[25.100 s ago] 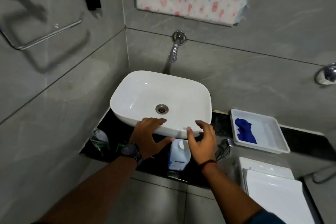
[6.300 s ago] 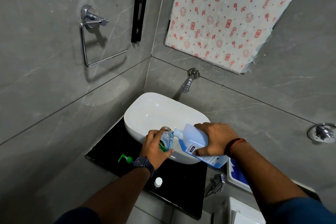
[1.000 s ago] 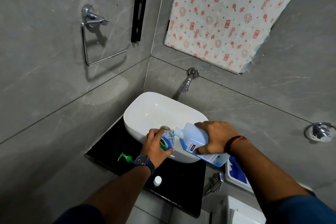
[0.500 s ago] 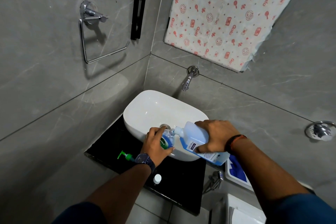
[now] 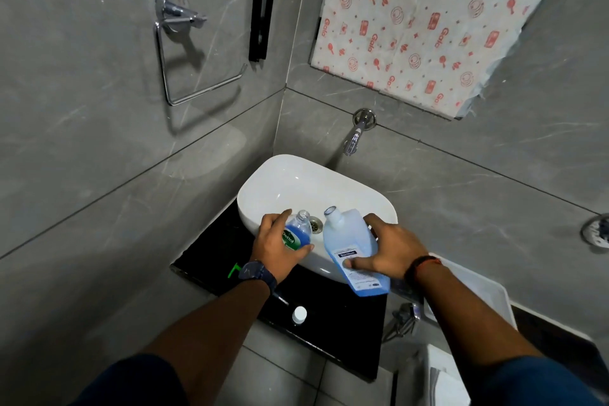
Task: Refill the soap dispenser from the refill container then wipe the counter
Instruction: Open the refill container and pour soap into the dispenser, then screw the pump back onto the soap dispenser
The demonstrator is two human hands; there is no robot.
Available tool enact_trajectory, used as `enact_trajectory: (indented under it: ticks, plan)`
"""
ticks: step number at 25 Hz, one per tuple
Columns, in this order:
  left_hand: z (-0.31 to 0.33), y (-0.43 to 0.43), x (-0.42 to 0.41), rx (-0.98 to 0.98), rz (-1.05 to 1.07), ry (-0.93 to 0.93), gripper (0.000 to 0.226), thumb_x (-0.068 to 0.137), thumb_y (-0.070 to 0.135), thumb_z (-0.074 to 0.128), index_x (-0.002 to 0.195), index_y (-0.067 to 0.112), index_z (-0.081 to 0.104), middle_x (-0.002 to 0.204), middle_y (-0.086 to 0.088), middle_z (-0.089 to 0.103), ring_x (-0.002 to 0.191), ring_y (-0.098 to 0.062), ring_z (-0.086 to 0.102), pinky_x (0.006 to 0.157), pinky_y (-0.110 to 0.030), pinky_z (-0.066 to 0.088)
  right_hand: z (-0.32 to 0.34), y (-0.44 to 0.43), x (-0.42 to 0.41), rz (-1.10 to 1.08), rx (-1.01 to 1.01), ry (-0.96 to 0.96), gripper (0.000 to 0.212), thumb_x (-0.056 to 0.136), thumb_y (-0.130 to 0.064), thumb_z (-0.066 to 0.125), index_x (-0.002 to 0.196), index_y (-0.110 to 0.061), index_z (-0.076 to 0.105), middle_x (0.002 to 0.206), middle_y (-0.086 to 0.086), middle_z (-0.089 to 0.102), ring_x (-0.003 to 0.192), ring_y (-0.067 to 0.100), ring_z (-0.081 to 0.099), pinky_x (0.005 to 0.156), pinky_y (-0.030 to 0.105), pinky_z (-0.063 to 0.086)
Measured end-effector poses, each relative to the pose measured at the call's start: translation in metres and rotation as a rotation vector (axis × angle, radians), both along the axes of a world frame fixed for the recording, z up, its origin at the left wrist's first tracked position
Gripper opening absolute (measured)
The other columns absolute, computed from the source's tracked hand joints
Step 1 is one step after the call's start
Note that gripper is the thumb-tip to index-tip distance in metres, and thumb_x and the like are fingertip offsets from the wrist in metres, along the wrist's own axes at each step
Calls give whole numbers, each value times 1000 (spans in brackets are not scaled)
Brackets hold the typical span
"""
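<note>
The refill container (image 5: 346,241) has swung back from its pouring tilt; its open spout now points up and stands just apart from the neck of the soap dispenser (image 5: 298,234), where half a second ago the two met. The right hand (image 5: 392,247) grips the container round its body, thumb across its front; the left hand (image 5: 273,247) is wrapped round the dispenser, holding it upright and uncapped. Both bottles hang over the near rim of the white basin (image 5: 296,181); below them on the black bench (image 5: 329,316) lie a small white cap (image 5: 299,314) and, half hidden by the left wrist, what looks like the green pump (image 5: 234,270); a tap (image 5: 354,137) juts out above the basin; a white tray (image 5: 487,293) sits off to the right.
</note>
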State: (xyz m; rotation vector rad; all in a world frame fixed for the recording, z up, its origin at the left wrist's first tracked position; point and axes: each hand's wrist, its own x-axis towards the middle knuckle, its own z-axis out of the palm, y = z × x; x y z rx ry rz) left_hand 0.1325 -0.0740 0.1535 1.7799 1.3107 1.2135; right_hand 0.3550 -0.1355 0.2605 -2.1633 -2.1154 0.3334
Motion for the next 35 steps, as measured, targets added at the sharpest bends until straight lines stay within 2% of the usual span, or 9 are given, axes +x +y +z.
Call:
enact_trajectory:
  ticks: [5, 9, 12, 18, 23, 27, 29, 31, 35]
  plan:
    - [-24, 16, -45, -20, 179, 22, 75, 47, 19, 92, 114, 8, 60, 109, -16, 54, 92, -30, 60, 78, -29, 48, -69, -14, -9, -165, -1, 397, 79, 52, -58, 85, 116, -35, 44, 103, -7, 66, 89, 15, 64, 77, 37, 55]
    - [-58, 32, -80, -88, 253, 82, 75, 47, 25, 93, 113, 14, 59, 111, -15, 56, 92, -28, 59, 78, -32, 48, -124, -28, -12, -252, 42, 568, 71, 56, -41, 91, 111, -35, 48, 101, -11, 67, 87, 0, 63, 69, 12, 49]
    - [-87, 47, -96, -152, 294, 110, 82, 49, 31, 91, 120, 14, 54, 120, -16, 53, 100, -33, 58, 82, -41, 51, -163, -34, -8, -306, 73, 636, 66, 56, -34, 92, 106, -41, 49, 101, -15, 66, 90, -4, 62, 68, 6, 46]
    - [-124, 72, -115, -160, 319, 136, 78, 52, 29, 91, 118, 11, 54, 123, -20, 48, 106, -39, 53, 85, -40, 46, -209, -34, 1, -353, 127, 702, 77, 58, -41, 90, 114, -59, 41, 110, -28, 59, 100, -13, 55, 73, 2, 43]
    - [-139, 68, -113, -126, 336, 138, 75, 53, 23, 91, 117, 6, 55, 120, -22, 51, 108, -35, 51, 84, -28, 40, -223, -36, -1, -396, 156, 722, 77, 52, -55, 86, 116, -56, 44, 109, -34, 60, 101, -12, 56, 75, 1, 41]
    - [-140, 64, -111, -104, 363, 121, 76, 53, 23, 91, 117, 7, 54, 118, -22, 53, 107, -30, 50, 86, -26, 37, -221, -52, -6, -446, 166, 589, 78, 44, -66, 83, 111, -51, 45, 102, -34, 59, 95, -13, 54, 72, 6, 41]
    - [-140, 61, -113, -104, 353, 125, 75, 52, 25, 91, 115, 9, 53, 117, -21, 53, 106, -28, 50, 85, -26, 37, -222, -67, -15, -475, 193, 302, 62, 51, -77, 70, 91, -36, 47, 79, -22, 58, 72, 3, 57, 55, 22, 41]
    - [-140, 60, -115, -117, 335, 125, 74, 52, 27, 90, 114, 11, 54, 117, -19, 54, 105, -26, 51, 84, -25, 39, -226, -82, -29, -410, 208, 93, 57, 62, -80, 54, 66, -24, 42, 50, -10, 48, 48, 17, 55, 42, 23, 33]
    - [-140, 60, -118, -161, 305, 87, 73, 52, 28, 90, 114, 12, 54, 118, -17, 54, 103, -23, 52, 83, -24, 41, -224, -65, -83, -124, 221, 96, 51, 73, -63, 59, 53, -19, 42, 42, -3, 47, 38, 20, 52, 36, 24, 39]
